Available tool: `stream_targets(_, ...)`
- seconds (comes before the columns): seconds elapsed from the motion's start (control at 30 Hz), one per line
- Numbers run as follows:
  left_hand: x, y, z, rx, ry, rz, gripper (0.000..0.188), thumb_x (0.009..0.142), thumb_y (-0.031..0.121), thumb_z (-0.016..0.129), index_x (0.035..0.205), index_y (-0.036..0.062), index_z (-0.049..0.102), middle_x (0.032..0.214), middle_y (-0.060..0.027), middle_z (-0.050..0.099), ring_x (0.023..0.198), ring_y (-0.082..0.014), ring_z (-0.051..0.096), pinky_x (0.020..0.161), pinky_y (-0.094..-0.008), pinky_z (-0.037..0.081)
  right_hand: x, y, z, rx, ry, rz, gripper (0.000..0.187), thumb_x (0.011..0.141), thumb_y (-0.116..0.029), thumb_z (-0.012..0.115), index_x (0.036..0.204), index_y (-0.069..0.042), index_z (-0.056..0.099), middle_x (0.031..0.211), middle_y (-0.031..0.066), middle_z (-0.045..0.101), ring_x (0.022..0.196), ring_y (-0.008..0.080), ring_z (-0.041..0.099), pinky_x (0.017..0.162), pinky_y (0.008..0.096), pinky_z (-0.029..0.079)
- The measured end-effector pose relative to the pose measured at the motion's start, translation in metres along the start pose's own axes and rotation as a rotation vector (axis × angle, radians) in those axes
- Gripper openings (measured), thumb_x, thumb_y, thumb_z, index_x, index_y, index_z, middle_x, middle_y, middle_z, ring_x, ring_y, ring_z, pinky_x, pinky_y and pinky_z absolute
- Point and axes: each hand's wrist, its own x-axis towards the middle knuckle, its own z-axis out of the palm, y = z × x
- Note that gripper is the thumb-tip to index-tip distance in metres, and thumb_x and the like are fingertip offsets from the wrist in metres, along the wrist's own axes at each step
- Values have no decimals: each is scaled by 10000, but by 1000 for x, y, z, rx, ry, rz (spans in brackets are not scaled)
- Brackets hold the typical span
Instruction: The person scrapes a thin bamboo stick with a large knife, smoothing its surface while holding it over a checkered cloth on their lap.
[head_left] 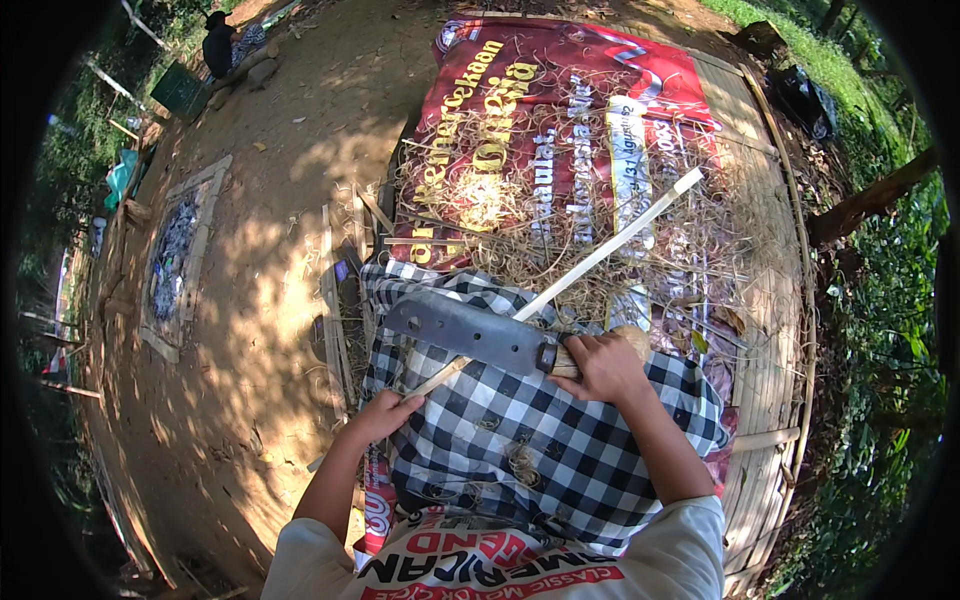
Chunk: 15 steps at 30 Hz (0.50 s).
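My right hand point(607, 366) is closed round the wooden handle of a broad cleaver point(465, 330). Its dark blade, pierced by several small holes, points left and lies across a pale bamboo strip point(606, 247). My left hand point(384, 414) pinches the near end of that strip. From there the strip slants up and to the right, passing under the blade, and its far end stands out over the shavings. A black-and-white checked cloth point(500, 430) covers my lap beneath both hands.
Curly shavings point(490, 200) litter a red printed banner point(560, 60) on a bamboo platform point(770, 300). Thin offcuts point(333, 300) lie at its left edge. A framed ash pit point(176, 262) is in the dirt ground point(270, 370). Far left, a person point(218, 45) sits near a green box point(180, 92).
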Motion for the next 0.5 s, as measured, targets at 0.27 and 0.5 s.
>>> stream_targets(0.27, 5, -13, 5, 19, 54, 15, 606, 953, 471, 584, 568, 6, 530, 503, 0, 473, 485, -100, 430, 473, -312, 356, 1, 24, 11, 37, 64, -73, 570, 816, -627, 604, 859, -59, 585, 696, 123, 616, 585, 319, 626, 571, 408, 510)
stream_targets(0.5, 3, -24, 11, -271, 2, -62, 465, 995, 380, 557, 636, 98, 467, 523, 54, 396, 419, -63, 344, 405, -247, 257, -20, 76, -13, -60, 117, 10, 538, 786, -590, 653, 872, -64, 580, 692, 128, 613, 615, 327, 634, 557, 409, 499)
